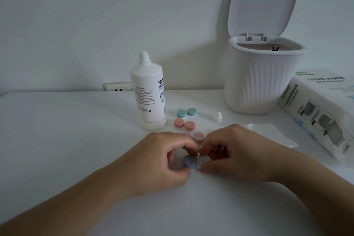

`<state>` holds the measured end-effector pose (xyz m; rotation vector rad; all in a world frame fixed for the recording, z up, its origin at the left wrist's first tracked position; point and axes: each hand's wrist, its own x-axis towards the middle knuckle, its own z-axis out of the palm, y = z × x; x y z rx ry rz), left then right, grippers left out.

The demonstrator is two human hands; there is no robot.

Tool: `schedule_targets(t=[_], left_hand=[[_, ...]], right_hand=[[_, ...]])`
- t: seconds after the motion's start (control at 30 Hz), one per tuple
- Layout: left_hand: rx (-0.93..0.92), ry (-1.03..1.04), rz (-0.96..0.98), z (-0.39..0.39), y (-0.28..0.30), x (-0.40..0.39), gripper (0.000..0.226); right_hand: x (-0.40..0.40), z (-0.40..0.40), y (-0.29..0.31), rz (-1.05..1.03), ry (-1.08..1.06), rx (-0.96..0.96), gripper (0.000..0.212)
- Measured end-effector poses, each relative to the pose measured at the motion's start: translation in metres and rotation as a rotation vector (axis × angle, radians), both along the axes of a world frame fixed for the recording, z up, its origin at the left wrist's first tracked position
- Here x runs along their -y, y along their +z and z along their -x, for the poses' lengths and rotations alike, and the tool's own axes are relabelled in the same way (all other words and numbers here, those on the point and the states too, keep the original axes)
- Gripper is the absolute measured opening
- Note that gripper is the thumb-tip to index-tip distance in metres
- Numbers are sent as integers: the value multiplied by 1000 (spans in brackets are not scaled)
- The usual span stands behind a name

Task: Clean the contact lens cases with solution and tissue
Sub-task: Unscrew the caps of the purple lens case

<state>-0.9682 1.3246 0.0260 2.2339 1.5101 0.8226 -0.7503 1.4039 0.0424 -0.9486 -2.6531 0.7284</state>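
Both hands meet at lower centre of the frame over a white table [57, 130]. Left hand [162, 161] has thumb & fingers curled round a purple-capped lens case [190, 162], pinching the capped side; right hand [229, 151] pinches the other side of the same case, where a pale/white part shows between thumb & fingers — can't tell if that's a cap or the bare well. Case sits at or just above the tabletop. Just behind the hands, a mauve lens case [198, 137], partly hidden by the fingers. Further up-frame, a pink lens case [184, 124], then a teal lens case [186, 112], all w/ caps on, lying in a rough column. Left of those, solution bottle [148, 94] stands upright, cap off; small white bottle cap [217, 117] stands on the table right of the teal case. A flat tissue sheet [268, 132] lies right of centre, its near edge under/behind the right hand. Upper right: white ribbed bin [260, 82] w/ lid [262, 4] flipped up. Far right edge: tissue paper pack [321, 111] lying on its side. Wall socket [117, 86] at the table's back edge, left of the bottle.
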Motion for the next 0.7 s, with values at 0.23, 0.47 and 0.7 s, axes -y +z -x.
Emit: schedule_targets(t=[0.23, 0.47, 0.7], left_hand=[[13, 27, -47, 1, 2, -2, 30], [-14, 7, -23, 1, -1, -3, 34], [-12, -15, -9, 1, 1, -1, 41]], right_hand=[[1, 0, 2, 18, 2, 10, 12], [1, 0, 1, 15, 8, 3, 13], [1, -1, 2, 24, 7, 8, 14]])
